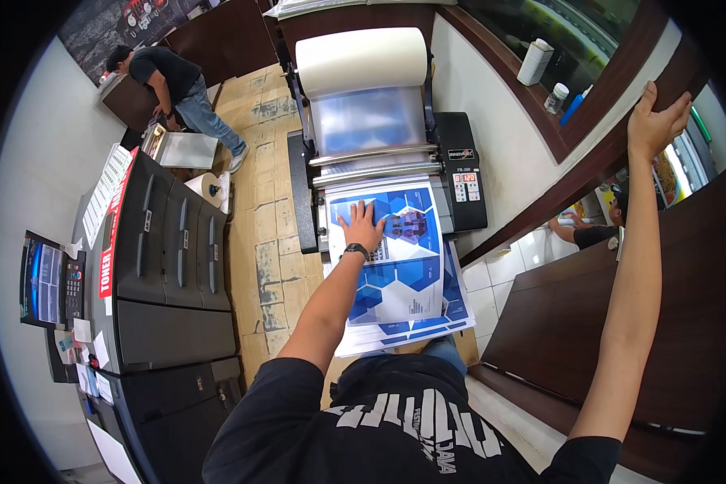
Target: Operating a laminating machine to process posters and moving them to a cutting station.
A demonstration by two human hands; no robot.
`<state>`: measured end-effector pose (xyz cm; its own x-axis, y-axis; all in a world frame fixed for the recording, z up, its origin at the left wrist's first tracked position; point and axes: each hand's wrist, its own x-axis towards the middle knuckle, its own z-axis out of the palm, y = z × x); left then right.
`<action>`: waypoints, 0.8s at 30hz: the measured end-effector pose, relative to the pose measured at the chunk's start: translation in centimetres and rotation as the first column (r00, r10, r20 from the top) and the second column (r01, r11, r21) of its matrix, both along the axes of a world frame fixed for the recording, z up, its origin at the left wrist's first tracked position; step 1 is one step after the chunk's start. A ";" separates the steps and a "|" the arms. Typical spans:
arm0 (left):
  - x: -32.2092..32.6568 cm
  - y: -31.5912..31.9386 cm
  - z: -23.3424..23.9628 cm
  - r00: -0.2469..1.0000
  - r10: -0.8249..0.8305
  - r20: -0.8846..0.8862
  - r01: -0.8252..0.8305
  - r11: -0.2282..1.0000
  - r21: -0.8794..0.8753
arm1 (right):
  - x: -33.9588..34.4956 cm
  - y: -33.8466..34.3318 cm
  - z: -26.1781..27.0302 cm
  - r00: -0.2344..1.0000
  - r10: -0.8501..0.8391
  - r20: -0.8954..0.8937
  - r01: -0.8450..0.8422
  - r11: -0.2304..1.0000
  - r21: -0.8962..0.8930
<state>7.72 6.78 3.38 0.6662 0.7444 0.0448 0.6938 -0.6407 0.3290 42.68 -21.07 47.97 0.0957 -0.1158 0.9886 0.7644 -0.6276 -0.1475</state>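
My left hand (pixel 360 227), a dark band on its wrist, lies flat with fingers spread on a blue and white printed sheet (pixel 399 290). That sheet reaches up to the metal rollers of a roll laminator (pixel 461 142). A wide roll of film (pixel 360 59) is mounted at the machine's top, and clear film (pixel 369 121) runs down from it to the rollers. More printed sheets (pixel 460 302) lie in a stack beneath, close to my waist. Far to the right, my raised right hand (pixel 659 124) rests against a dark wooden frame (pixel 677 72), fingers apart.
A large grey printer (pixel 175 327) with a screen (pixel 43 281) stands at left. Behind it, a person (pixel 178 85) bends over an open drawer. Bottles (pixel 535 62) stand on the window ledge. Beyond the dark door (pixel 556 327), another person (pixel 605 227) is partly visible.
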 end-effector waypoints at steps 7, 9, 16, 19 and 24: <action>0.4 0.2 0.7 1.000 -0.008 -0.023 0.008 1.000 -0.019 | -0.3 -0.1 0.0 1.000 -0.019 -0.013 0.019 1.000 -0.012; 0.4 0.3 0.9 0.999 -0.013 -0.035 0.011 0.999 -0.039 | -0.5 -0.1 0.1 0.999 -0.036 -0.018 0.036 0.999 -0.017; 0.6 0.9 0.2 1.000 0.000 -0.006 0.000 1.000 0.009 | -0.4 0.0 0.0 1.000 -0.014 -0.018 0.014 1.000 -0.009; 0.8 1.0 0.3 1.000 0.001 -0.016 -0.001 1.000 0.000 | -0.1 -0.1 -0.2 1.000 -0.008 -0.007 0.008 1.000 -0.009; 1.1 1.2 0.5 1.000 -0.015 -0.018 0.015 1.000 -0.001 | 0.1 -0.2 -0.2 1.000 -0.024 0.002 0.024 1.000 -0.002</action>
<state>8.80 7.97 3.89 0.6778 0.7346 0.0321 0.6901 -0.6506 0.3170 42.77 -21.31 47.80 0.0915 -0.1160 0.9890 0.7494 -0.6460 -0.1451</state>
